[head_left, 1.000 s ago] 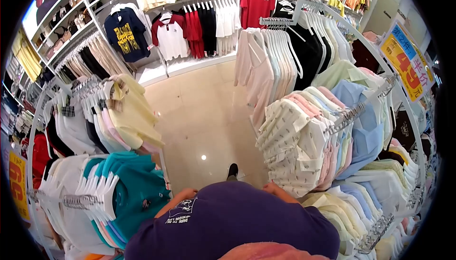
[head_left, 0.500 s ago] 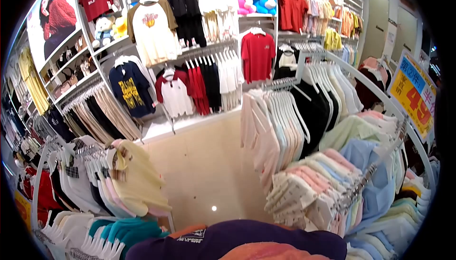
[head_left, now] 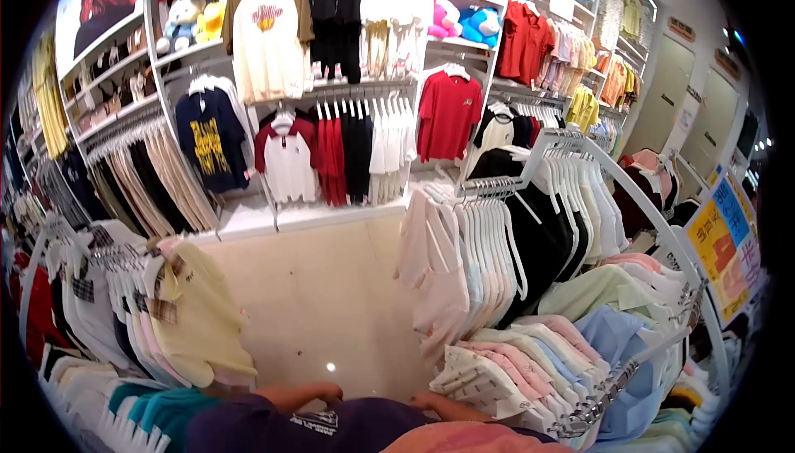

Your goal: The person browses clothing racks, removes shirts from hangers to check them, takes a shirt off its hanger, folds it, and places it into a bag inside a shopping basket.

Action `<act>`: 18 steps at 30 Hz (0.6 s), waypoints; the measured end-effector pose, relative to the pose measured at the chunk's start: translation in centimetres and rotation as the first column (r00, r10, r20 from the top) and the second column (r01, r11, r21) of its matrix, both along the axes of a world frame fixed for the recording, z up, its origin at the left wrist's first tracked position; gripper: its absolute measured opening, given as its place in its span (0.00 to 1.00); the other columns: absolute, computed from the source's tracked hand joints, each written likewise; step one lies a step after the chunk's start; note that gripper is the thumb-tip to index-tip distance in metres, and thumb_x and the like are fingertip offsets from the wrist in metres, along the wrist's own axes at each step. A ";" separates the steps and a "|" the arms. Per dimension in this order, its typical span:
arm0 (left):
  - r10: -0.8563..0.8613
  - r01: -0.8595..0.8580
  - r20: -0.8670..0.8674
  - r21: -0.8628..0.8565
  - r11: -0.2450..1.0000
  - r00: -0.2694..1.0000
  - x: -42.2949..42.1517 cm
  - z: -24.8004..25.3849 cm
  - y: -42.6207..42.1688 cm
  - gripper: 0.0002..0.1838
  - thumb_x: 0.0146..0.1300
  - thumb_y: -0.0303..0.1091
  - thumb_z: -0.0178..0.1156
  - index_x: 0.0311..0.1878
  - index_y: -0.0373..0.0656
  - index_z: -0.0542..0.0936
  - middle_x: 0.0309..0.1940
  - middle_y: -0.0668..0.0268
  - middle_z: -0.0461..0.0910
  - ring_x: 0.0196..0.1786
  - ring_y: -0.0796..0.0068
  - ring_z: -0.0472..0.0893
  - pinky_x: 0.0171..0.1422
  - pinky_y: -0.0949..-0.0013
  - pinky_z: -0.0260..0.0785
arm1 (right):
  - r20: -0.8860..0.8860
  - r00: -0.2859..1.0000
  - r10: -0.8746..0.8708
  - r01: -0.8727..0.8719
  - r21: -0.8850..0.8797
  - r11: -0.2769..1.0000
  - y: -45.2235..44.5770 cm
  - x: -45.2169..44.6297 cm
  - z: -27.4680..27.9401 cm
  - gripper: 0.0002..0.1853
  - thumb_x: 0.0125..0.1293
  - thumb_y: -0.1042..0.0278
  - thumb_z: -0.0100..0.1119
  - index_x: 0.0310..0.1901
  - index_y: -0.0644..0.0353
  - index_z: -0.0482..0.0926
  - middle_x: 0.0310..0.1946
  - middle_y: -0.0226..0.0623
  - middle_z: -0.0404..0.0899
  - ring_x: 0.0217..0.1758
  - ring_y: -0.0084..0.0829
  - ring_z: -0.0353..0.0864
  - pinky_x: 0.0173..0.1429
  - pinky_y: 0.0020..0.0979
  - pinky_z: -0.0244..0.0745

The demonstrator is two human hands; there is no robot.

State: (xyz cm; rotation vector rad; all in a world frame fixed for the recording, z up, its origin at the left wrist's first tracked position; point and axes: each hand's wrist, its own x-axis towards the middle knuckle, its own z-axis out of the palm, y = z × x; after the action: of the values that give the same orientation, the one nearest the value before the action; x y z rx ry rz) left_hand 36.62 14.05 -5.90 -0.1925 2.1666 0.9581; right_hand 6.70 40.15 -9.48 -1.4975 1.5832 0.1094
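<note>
My left hand (head_left: 329, 392) is low in the middle of the head view, in front of my dark purple shirt (head_left: 364, 420). It hangs over the floor, apart from the garments, and its fingers are too small to make out. My right hand (head_left: 425, 401) lies a little to the right, also in front of the shirt; its fingers are hidden. Nearest to it is a rack of patterned pastel shirts (head_left: 476, 374) on hangers. A pale yellow polo shirt (head_left: 199, 312) hangs on the left rack, beyond my left hand.
Beige floor (head_left: 323, 304) lies between the racks. Pink tops (head_left: 431, 262) and a curved white rack rail (head_left: 633, 184) stand at right. Teal garments (head_left: 170, 407) hang at lower left. A wall display holds a red T-shirt (head_left: 447, 113). A price sign (head_left: 725, 242) is at far right.
The view has turned and tilted, so the left rack sits further left and the right-hand price sign lower. Both my hands now show in front of the shirt; earlier only part of an arm did.
</note>
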 end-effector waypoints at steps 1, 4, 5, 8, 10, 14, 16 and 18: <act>-0.101 0.102 0.043 -0.027 0.994 0.994 -1.1 3.4 -0.6 0.26 0.65 0.57 0.61 0.53 0.44 0.86 0.47 0.54 0.87 0.51 0.55 0.85 0.59 0.54 0.74 | 0.043 0.994 -0.100 0.097 0.082 0.992 -0.3 -0.1 1.3 0.24 0.65 0.46 0.59 0.48 0.59 0.88 0.38 0.46 0.88 0.38 0.43 0.87 0.49 0.44 0.79; -0.142 0.149 0.068 -0.103 0.984 0.988 -1.9 4.3 -2.7 0.28 0.63 0.55 0.65 0.59 0.47 0.84 0.56 0.53 0.84 0.59 0.50 0.81 0.64 0.52 0.71 | 0.128 0.951 -0.281 0.279 0.034 0.960 -0.3 0.1 3.4 0.25 0.65 0.45 0.59 0.48 0.60 0.87 0.35 0.47 0.88 0.41 0.45 0.87 0.51 0.42 0.79; -0.101 0.108 0.083 -0.089 0.990 0.991 -1.6 4.4 -3.7 0.30 0.63 0.57 0.65 0.62 0.46 0.82 0.60 0.51 0.82 0.63 0.49 0.79 0.67 0.52 0.70 | 0.113 0.956 -0.269 0.267 0.035 0.963 -0.1 0.3 4.4 0.25 0.65 0.46 0.59 0.49 0.59 0.87 0.37 0.47 0.88 0.43 0.45 0.87 0.51 0.42 0.79; -0.067 0.086 0.116 -0.165 0.983 0.991 -0.7 6.7 -6.6 0.33 0.64 0.57 0.64 0.65 0.43 0.79 0.61 0.50 0.80 0.64 0.48 0.78 0.69 0.52 0.68 | 0.074 0.955 -0.288 0.288 0.019 0.957 0.5 0.2 7.5 0.25 0.64 0.45 0.62 0.52 0.57 0.86 0.43 0.46 0.88 0.47 0.46 0.87 0.54 0.41 0.79; 0.012 -0.003 0.041 -0.210 0.978 0.999 1.4 3.6 -9.3 0.33 0.62 0.57 0.65 0.62 0.42 0.81 0.59 0.50 0.82 0.62 0.48 0.79 0.68 0.53 0.70 | 0.068 0.919 -0.389 0.391 -0.012 0.920 1.4 0.4 7.7 0.25 0.63 0.45 0.63 0.53 0.55 0.86 0.46 0.46 0.87 0.49 0.46 0.87 0.55 0.41 0.79; 0.161 -0.151 0.021 -0.258 0.954 0.987 4.8 2.0 -13.6 0.30 0.59 0.54 0.66 0.58 0.41 0.84 0.55 0.50 0.84 0.59 0.48 0.81 0.64 0.52 0.73 | 0.084 0.839 -0.538 0.534 0.072 0.843 2.8 1.4 10.7 0.24 0.64 0.45 0.64 0.54 0.54 0.86 0.49 0.47 0.87 0.50 0.48 0.86 0.56 0.41 0.77; 0.248 -0.229 0.031 -0.283 0.931 0.968 6.3 1.6 -14.9 0.30 0.59 0.54 0.66 0.57 0.41 0.84 0.55 0.49 0.84 0.58 0.49 0.82 0.64 0.52 0.73 | 0.020 0.859 -0.512 0.511 0.040 0.859 3.9 1.9 8.0 0.22 0.65 0.47 0.62 0.52 0.53 0.87 0.48 0.48 0.87 0.50 0.48 0.86 0.55 0.42 0.77; 0.379 -0.361 0.034 -0.239 0.902 0.925 7.5 2.2 -15.6 0.29 0.59 0.54 0.66 0.56 0.41 0.85 0.54 0.49 0.84 0.58 0.49 0.82 0.64 0.53 0.73 | -0.037 0.872 -0.488 0.489 0.005 0.872 6.2 1.9 0.9 0.22 0.64 0.47 0.62 0.52 0.53 0.87 0.48 0.48 0.87 0.50 0.47 0.86 0.55 0.42 0.77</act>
State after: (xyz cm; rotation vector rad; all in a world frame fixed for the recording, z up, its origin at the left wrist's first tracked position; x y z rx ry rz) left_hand 44.11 -1.57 -3.71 -0.7672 2.2041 0.8819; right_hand 8.60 46.31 -8.59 -1.0441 1.9375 -0.1449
